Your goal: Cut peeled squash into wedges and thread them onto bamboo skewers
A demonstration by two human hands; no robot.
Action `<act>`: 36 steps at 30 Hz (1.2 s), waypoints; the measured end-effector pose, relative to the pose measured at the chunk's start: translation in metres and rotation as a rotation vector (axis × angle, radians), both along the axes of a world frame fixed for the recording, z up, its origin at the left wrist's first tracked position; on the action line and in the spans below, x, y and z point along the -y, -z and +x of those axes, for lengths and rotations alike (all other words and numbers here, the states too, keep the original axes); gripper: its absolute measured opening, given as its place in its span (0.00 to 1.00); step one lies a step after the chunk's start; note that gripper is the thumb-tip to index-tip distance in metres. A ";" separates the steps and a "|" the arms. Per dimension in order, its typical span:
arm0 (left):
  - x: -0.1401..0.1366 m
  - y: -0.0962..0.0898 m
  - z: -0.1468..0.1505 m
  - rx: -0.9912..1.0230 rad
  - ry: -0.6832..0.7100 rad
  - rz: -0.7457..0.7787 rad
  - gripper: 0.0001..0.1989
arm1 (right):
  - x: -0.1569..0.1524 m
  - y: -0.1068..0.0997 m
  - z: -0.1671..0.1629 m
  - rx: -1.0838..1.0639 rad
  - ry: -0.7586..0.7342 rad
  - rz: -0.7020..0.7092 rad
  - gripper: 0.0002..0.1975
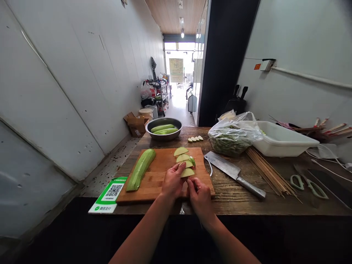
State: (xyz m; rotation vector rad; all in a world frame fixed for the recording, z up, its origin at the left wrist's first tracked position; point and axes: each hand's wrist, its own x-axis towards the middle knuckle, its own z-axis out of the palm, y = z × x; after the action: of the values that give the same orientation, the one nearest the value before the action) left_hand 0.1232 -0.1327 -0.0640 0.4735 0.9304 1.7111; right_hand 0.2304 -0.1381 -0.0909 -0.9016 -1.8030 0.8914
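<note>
My left hand [173,180] pinches a half-round zucchini slice [187,172] between thumb and fingers, above the front right of the wooden cutting board [161,172]. More pale, green-edged slices [180,151] line up beyond it, partly overlapping. Close against the lowest slice, my right hand [200,196] is closed in a pinch on a thin skewer, mostly hidden by the fingers. A piece of zucchini [141,169] lies lengthwise on the board's left side. To the right of the board rests a cleaver [224,165], its handle toward the front right.
Behind the board stand a metal bowl [164,136] with zucchini and a finished row of slices [195,139]. Rightward are a plastic bag of greens [231,141], a white tub [286,145], bamboo skewers [271,172] and scissors [309,185]. A QR-code card [108,196] lies front left.
</note>
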 end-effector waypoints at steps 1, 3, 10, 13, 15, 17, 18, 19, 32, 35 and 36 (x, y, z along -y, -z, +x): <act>0.000 -0.001 -0.002 0.014 -0.022 0.011 0.10 | 0.002 0.000 0.000 -0.005 -0.023 -0.021 0.14; 0.000 -0.004 -0.004 0.052 -0.039 0.036 0.10 | 0.004 0.000 0.001 -0.007 -0.053 -0.039 0.14; 0.004 -0.002 0.002 0.026 -0.026 0.028 0.11 | 0.001 0.003 -0.004 -0.048 0.018 0.044 0.13; 0.003 0.000 0.004 -0.003 -0.004 -0.009 0.11 | 0.000 0.005 -0.007 -0.042 0.025 0.049 0.13; 0.002 0.001 0.003 -0.008 0.009 -0.020 0.11 | -0.001 0.005 -0.007 -0.039 0.026 0.056 0.13; 0.001 0.002 0.002 0.003 0.007 -0.026 0.11 | -0.001 0.005 -0.007 -0.049 0.018 0.060 0.14; 0.001 0.003 0.002 0.011 0.001 -0.027 0.10 | -0.001 0.004 -0.007 -0.058 0.005 0.058 0.14; 0.001 0.004 0.002 0.021 -0.004 -0.028 0.10 | -0.001 0.003 -0.006 -0.067 -0.009 0.054 0.14; -0.001 0.002 0.004 0.094 0.013 -0.037 0.05 | -0.006 0.003 -0.003 -0.111 -0.081 -0.014 0.13; -0.001 0.002 0.006 0.087 0.005 -0.026 0.05 | -0.008 0.005 -0.004 -0.119 -0.069 -0.006 0.12; 0.000 0.003 0.008 0.087 0.010 -0.031 0.05 | -0.009 0.005 -0.004 -0.125 -0.063 -0.006 0.12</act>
State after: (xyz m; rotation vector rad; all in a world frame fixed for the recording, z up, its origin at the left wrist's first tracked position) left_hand 0.1311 -0.1325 -0.0668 0.3798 0.8890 1.6927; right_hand 0.2264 -0.1294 -0.0961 -0.7791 -1.7301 0.9719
